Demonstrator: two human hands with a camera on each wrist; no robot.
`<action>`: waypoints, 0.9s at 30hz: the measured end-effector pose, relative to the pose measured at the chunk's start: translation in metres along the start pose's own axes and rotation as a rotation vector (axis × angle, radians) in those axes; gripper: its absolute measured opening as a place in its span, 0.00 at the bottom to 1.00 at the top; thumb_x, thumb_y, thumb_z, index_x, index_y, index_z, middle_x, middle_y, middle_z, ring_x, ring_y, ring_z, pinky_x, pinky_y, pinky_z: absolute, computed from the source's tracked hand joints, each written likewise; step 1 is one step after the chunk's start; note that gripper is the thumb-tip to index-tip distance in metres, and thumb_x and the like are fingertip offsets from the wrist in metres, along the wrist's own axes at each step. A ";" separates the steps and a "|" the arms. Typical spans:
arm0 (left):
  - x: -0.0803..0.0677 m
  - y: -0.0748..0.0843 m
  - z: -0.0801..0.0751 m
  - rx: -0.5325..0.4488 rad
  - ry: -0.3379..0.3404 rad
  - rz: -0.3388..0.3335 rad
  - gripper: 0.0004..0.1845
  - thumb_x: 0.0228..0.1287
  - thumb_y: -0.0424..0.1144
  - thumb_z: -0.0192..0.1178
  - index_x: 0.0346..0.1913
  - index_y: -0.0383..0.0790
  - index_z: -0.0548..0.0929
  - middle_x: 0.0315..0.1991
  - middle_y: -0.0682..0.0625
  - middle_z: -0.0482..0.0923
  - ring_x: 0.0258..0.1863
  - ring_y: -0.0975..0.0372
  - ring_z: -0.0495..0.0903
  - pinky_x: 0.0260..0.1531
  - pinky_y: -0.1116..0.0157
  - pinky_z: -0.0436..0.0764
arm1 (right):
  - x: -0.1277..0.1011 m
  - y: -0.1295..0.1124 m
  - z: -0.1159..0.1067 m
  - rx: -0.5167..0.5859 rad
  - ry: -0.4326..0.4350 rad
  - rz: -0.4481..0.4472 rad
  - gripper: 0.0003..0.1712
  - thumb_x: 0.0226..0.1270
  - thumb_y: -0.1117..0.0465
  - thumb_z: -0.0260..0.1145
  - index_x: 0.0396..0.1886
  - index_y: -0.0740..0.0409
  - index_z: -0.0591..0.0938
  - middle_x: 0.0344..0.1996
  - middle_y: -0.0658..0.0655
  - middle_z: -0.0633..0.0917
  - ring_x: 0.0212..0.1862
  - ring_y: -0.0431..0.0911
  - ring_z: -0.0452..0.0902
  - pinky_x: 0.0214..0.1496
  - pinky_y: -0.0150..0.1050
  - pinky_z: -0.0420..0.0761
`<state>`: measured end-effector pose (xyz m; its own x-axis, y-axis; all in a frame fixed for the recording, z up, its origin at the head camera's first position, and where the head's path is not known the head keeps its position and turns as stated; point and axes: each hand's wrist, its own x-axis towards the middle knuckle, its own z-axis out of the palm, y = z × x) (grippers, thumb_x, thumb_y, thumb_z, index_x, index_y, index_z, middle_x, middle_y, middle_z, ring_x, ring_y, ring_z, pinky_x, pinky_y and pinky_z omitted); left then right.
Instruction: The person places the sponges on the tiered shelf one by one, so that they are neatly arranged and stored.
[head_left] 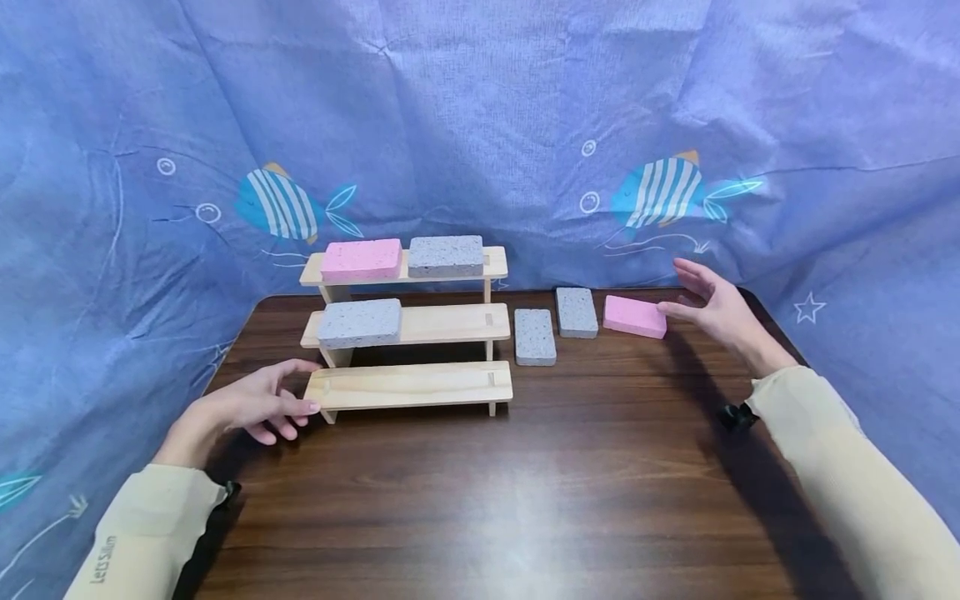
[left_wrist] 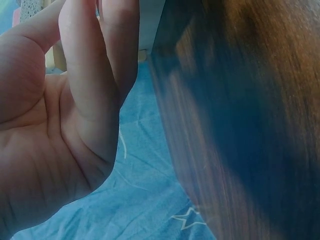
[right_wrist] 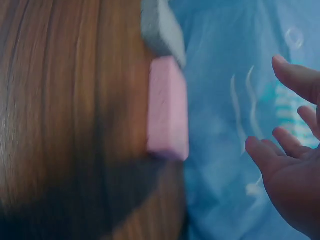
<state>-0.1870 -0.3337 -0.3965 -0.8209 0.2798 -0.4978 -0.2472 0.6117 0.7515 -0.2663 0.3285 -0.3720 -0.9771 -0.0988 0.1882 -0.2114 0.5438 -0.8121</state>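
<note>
My left hand [head_left: 262, 402] is at the left end of the lowest step [head_left: 408, 385] of a pale wooden three-step stand, thumb and index fingertips right at its corners. In the left wrist view its fingers [left_wrist: 90, 65] extend loosely. My right hand [head_left: 720, 312] hovers by a pink porous block [head_left: 634, 316] like a pumice stone, thumb overlapping its right end in the head view. The right wrist view shows that hand [right_wrist: 295, 165] with fingers spread, a gap between it and the pink block [right_wrist: 167, 110]. Nothing is between its fingers.
On the top step sit a pink block [head_left: 362, 259] and a grey one [head_left: 446, 256]. The middle step bears a grey block [head_left: 360, 322] at its left. Two more, a grey block [head_left: 535, 337] and another grey block [head_left: 577, 312], lie on the dark wooden table [head_left: 600, 467]. A blue curtain [head_left: 480, 108] hangs behind.
</note>
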 end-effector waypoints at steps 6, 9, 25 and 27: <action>0.001 0.003 -0.003 0.004 0.001 -0.017 0.44 0.58 0.48 0.67 0.71 0.48 0.51 0.33 0.38 0.82 0.25 0.52 0.83 0.18 0.57 0.81 | 0.004 0.023 -0.001 -0.038 -0.018 0.033 0.49 0.55 0.57 0.75 0.74 0.52 0.58 0.69 0.63 0.64 0.69 0.55 0.58 0.65 0.53 0.61; 0.001 0.003 -0.003 0.005 0.000 -0.017 0.44 0.59 0.48 0.67 0.71 0.48 0.51 0.33 0.38 0.82 0.25 0.51 0.83 0.18 0.57 0.81 | 0.004 0.033 0.001 -0.066 -0.035 0.035 0.49 0.55 0.59 0.75 0.73 0.56 0.59 0.69 0.63 0.64 0.69 0.57 0.57 0.64 0.56 0.61; 0.000 0.000 -0.001 -0.006 -0.013 -0.008 0.44 0.59 0.48 0.67 0.71 0.47 0.51 0.31 0.39 0.81 0.25 0.49 0.83 0.17 0.57 0.81 | 0.011 0.055 0.030 0.072 -0.140 -0.011 0.55 0.48 0.73 0.75 0.72 0.70 0.52 0.69 0.76 0.54 0.66 0.73 0.51 0.64 0.65 0.54; 0.000 0.000 0.000 -0.007 -0.017 0.000 0.44 0.59 0.48 0.67 0.71 0.46 0.51 0.31 0.39 0.81 0.25 0.49 0.84 0.17 0.57 0.81 | 0.013 0.064 0.032 0.036 -0.145 -0.065 0.56 0.46 0.74 0.76 0.71 0.70 0.54 0.69 0.75 0.52 0.67 0.72 0.48 0.63 0.66 0.55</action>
<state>-0.1874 -0.3341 -0.3967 -0.8121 0.2924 -0.5049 -0.2509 0.6064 0.7546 -0.2934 0.3355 -0.4396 -0.9538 -0.2533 0.1615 -0.2723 0.5024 -0.8207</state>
